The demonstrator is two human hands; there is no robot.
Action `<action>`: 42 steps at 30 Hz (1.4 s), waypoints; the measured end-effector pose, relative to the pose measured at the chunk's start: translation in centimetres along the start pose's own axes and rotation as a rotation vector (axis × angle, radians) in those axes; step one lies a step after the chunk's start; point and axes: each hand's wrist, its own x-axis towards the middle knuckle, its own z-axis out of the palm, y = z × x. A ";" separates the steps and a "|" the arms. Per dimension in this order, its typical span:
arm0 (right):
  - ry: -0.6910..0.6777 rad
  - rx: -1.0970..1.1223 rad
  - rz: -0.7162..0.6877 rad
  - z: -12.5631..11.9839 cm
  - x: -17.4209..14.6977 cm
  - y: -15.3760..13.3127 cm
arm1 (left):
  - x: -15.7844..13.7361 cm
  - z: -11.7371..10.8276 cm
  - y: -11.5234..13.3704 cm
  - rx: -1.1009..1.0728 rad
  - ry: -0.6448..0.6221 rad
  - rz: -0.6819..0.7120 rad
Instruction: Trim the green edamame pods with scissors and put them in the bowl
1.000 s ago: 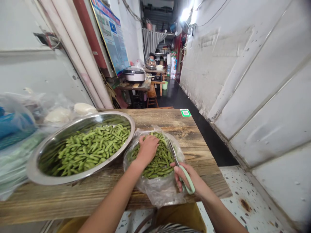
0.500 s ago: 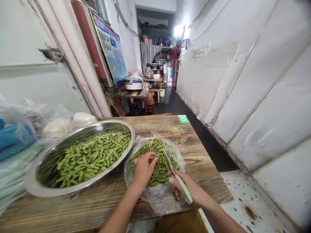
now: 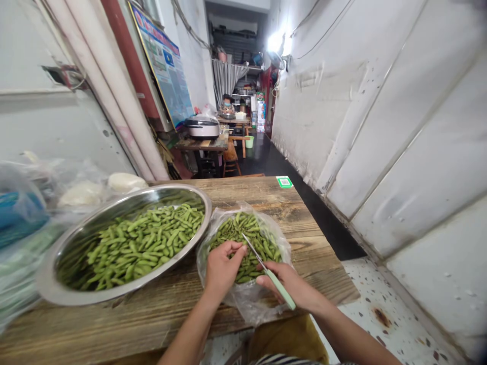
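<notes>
A: Edamame pod (image 3: 239, 249), pinched in the left hand (image 3: 220, 266) over the clear plastic bag (image 3: 247, 299) of pods, near edge of the wooden table (image 3: 304, 238). Handling?

B: Light, small, firm but bendy; the fuzzy skin likely grips fine. Best held mid-pod between thumb and fingertips, leaving a tip free. Left hand is curled almost closed around it, only the fingertips pinching.

A: Right hand (image 3: 291, 286)?

B: Closed around the green handles of the scissors (image 3: 266, 268). Blades run up-left from the hand toward the pod; the tips sit right at the left fingertips. Can't tell whether the blades are parted, too thin to see.

A: Pod orientation?

B: Mostly hidden by the fingers. The exposed end seems to point right, toward the blades, so long axis roughly left-right across the view. Call that a guess.

A: Anything else?

B: Big steel bowl (image 3: 53, 268) just left of the bag, heaped with pods, rim nearly touching the plastic.
</notes>
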 end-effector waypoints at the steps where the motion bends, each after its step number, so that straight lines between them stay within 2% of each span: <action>1: -0.011 0.033 0.011 0.1 0.0 0.1 | -0.1 0.0 0.0 -0.004 0.000 -0.009; 6: -0.092 0.259 0.048 0.9 -0.2 1.2 | -0.5 0.3 0.0 -0.005 0.030 -0.003; 11: -0.094 0.365 0.055 0.9 -0.1 1.2 | -0.7 1.0 0.2 -0.019 0.054 0.016; 14: -0.110 0.334 0.051 0.5 -0.2 0.6 | -0.8 1.0 0.6 -0.067 0.062 -0.021; 19: -0.132 0.327 0.047 0.0 -0.4 0.6 | -1.1 0.7 0.9 -0.164 -0.012 -0.111; 24: -0.143 0.285 0.037 -0.1 -0.4 1.1 | -1.3 0.7 0.9 -0.126 0.012 -0.104; 29: -0.140 0.143 0.009 -0.5 -0.4 0.7 | -1.3 0.6 1.3 -0.079 0.060 -0.065; 34: -0.062 0.024 -0.074 -0.9 -0.5 0.2 | -1.4 0.3 1.1 -0.095 0.033 -0.090; 38: -0.045 0.115 0.041 -0.4 0.0 0.3 | -1.4 0.4 0.3 -0.157 0.017 -0.152; 42: -0.034 0.292 0.133 0.3 0.4 0.5 | -1.2 0.2 -0.2 -0.436 0.165 -0.272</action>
